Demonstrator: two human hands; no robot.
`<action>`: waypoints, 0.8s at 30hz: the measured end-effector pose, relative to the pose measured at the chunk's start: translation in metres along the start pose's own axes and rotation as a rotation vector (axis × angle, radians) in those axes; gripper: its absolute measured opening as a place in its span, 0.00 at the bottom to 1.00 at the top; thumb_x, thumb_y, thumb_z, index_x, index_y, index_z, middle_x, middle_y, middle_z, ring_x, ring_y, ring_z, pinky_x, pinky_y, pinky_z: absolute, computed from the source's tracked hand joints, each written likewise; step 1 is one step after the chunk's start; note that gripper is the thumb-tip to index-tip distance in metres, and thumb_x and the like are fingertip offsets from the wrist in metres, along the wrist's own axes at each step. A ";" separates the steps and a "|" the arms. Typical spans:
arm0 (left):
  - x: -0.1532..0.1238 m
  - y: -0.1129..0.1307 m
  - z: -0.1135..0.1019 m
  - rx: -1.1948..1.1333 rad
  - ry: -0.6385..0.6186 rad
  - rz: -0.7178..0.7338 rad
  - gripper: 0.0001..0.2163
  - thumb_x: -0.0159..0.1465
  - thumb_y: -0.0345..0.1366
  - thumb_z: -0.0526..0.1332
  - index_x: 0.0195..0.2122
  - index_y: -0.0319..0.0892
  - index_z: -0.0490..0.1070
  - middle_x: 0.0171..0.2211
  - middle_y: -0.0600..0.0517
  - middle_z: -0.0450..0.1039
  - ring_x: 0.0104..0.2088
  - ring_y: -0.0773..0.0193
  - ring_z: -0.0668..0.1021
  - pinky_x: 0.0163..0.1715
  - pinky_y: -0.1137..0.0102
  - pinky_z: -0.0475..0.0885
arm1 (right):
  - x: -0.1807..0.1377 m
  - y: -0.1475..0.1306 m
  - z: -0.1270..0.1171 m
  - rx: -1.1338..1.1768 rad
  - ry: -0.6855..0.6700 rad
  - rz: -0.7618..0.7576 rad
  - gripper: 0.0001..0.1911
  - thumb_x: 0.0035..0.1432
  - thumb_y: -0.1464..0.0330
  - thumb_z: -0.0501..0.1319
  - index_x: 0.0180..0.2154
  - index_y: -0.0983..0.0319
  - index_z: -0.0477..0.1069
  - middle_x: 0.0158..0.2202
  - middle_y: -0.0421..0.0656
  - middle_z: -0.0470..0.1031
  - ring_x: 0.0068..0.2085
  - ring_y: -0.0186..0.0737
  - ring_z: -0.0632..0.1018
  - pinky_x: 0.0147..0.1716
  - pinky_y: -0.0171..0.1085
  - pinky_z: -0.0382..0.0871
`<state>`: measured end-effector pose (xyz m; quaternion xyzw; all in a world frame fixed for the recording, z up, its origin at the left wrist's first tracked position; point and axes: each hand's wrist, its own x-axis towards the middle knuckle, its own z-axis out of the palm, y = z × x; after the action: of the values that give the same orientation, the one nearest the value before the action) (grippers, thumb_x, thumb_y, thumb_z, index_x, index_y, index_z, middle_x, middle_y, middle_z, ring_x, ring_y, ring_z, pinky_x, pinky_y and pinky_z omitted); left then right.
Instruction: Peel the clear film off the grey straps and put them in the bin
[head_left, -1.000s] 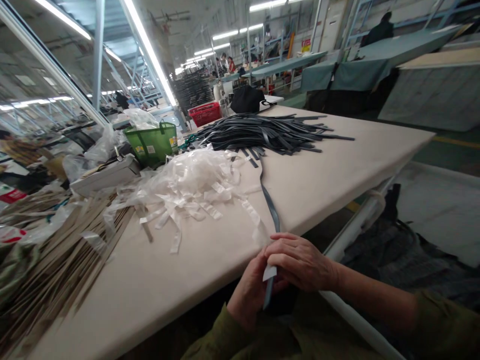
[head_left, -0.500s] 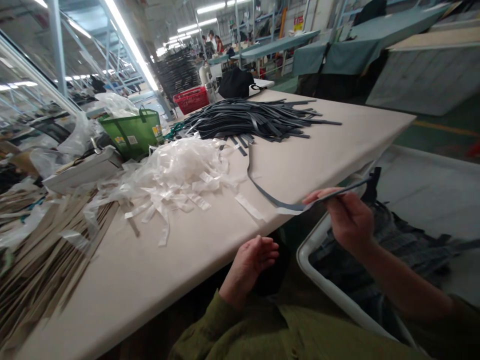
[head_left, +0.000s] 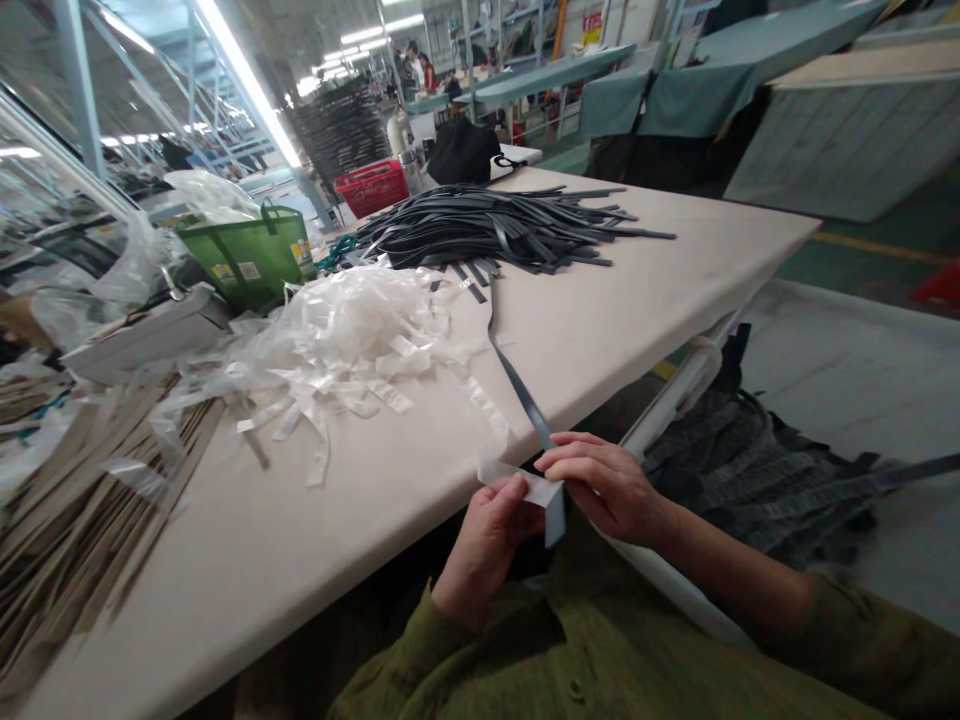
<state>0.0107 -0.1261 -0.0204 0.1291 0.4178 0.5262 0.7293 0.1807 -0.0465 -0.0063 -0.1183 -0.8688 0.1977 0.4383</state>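
Observation:
My left hand (head_left: 487, 535) and my right hand (head_left: 607, 485) meet at the near edge of the cream table (head_left: 615, 330). Both pinch the near end of a long dark grey strap (head_left: 517, 385), which runs back across the table toward a big pile of dark straps (head_left: 487, 225). My left fingers grip a clear film strip (head_left: 517, 480) that stands off the strap's end; my right fingers close on the strap itself. A heap of peeled clear film strips (head_left: 352, 330) lies on the table to the left.
A green basket (head_left: 247, 260), a red basket (head_left: 371, 187) and a black bag (head_left: 461, 150) stand at the table's far side. Tan strips (head_left: 82, 540) are piled at the left. Dark straps fill a bin (head_left: 757, 470) to my right. People work at distant tables.
My right hand, which had pulled the strap out to the right, has come back to my left hand. Both now grip the strap's end, with film lifted off it.

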 end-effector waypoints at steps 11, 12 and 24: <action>-0.004 0.021 -0.011 0.270 0.112 0.265 0.14 0.53 0.46 0.72 0.25 0.39 0.78 0.24 0.52 0.76 0.27 0.68 0.74 0.30 0.74 0.69 | 0.025 0.012 -0.007 0.403 0.077 0.861 0.16 0.61 0.55 0.62 0.37 0.62 0.73 0.21 0.34 0.68 0.17 0.29 0.64 0.15 0.30 0.56; -0.005 0.021 -0.010 0.340 0.092 0.294 0.14 0.54 0.46 0.71 0.24 0.39 0.78 0.23 0.52 0.76 0.26 0.67 0.73 0.30 0.74 0.68 | 0.029 0.011 -0.006 0.426 -0.032 0.873 0.18 0.57 0.54 0.65 0.37 0.63 0.74 0.21 0.34 0.67 0.18 0.30 0.64 0.16 0.30 0.56; -0.009 -0.001 0.000 0.432 -0.022 0.197 0.12 0.52 0.44 0.72 0.29 0.39 0.82 0.24 0.50 0.77 0.25 0.65 0.73 0.31 0.70 0.68 | 0.047 0.000 0.015 0.168 -0.212 0.678 0.14 0.57 0.61 0.60 0.27 0.65 0.75 0.22 0.37 0.66 0.26 0.33 0.67 0.26 0.32 0.57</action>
<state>0.0104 -0.1343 -0.0165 0.3280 0.4981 0.4920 0.6342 0.1410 -0.0321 0.0194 -0.3419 -0.8016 0.4137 0.2634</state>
